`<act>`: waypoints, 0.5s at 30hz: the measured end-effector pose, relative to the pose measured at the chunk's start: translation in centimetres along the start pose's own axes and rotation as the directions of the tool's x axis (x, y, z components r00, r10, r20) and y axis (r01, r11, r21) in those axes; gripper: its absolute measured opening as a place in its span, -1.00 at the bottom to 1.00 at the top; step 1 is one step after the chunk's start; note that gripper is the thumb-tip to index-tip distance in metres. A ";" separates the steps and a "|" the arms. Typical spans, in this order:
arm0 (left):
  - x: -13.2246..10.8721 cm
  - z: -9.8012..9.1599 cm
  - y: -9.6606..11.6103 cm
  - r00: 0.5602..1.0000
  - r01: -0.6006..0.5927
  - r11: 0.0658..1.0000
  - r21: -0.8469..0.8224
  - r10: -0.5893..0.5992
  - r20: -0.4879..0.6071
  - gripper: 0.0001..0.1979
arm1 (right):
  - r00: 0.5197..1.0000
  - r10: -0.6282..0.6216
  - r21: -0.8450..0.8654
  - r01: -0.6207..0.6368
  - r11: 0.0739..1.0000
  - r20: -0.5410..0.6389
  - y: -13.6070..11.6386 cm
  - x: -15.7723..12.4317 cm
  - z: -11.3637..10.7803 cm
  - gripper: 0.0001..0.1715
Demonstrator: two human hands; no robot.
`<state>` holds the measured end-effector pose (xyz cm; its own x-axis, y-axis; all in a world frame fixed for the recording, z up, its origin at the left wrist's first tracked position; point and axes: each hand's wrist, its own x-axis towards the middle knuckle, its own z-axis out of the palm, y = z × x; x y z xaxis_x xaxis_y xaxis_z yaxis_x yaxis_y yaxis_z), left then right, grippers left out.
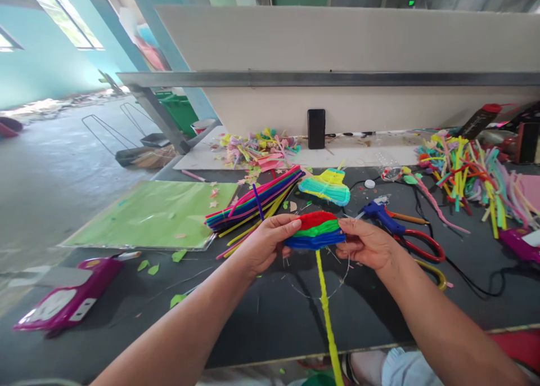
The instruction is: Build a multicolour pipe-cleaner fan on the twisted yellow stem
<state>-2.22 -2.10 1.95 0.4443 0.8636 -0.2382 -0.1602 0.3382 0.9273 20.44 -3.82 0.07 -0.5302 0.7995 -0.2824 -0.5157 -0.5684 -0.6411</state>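
My left hand (265,243) and my right hand (368,243) grip a small fan-shaped piece (314,230) made of red, green and blue pipe cleaners, one hand on each side. It is held just above the dark table (261,313). A long yellow pipe cleaner (327,313) hangs from its lower edge toward me. A similar finished piece (327,186) in yellow and teal lies on the table behind it.
A bundle of coloured pipe cleaners (253,203) and a green sheet (152,214) lie to the left. A blue glue gun (382,214) and red-handled scissors (415,242) lie right. Heaps of pipe cleaners (464,175) sit far right. A black phone (316,128) leans on the wall. A magenta box (67,299) lies near left.
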 end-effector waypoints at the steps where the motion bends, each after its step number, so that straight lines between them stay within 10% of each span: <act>1: -0.1 0.0 0.0 1.000 -0.001 1.000 -0.001 0.001 -0.013 -0.69 | 1.000 0.006 0.003 -0.006 1.000 -0.002 0.0 0.0 0.0 -0.81; 15: 0.0 -0.1 -0.4 0.999 0.007 0.999 0.035 -0.009 0.033 -0.73 | 0.998 0.048 0.075 -0.050 0.996 0.032 -0.3 -0.1 0.0 -0.85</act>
<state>-2.19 -2.18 1.52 0.4746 0.8479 -0.2364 -0.1256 0.3311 0.9352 20.67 -3.77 0.24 -0.5752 0.7649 -0.2900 -0.5376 -0.6206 -0.5708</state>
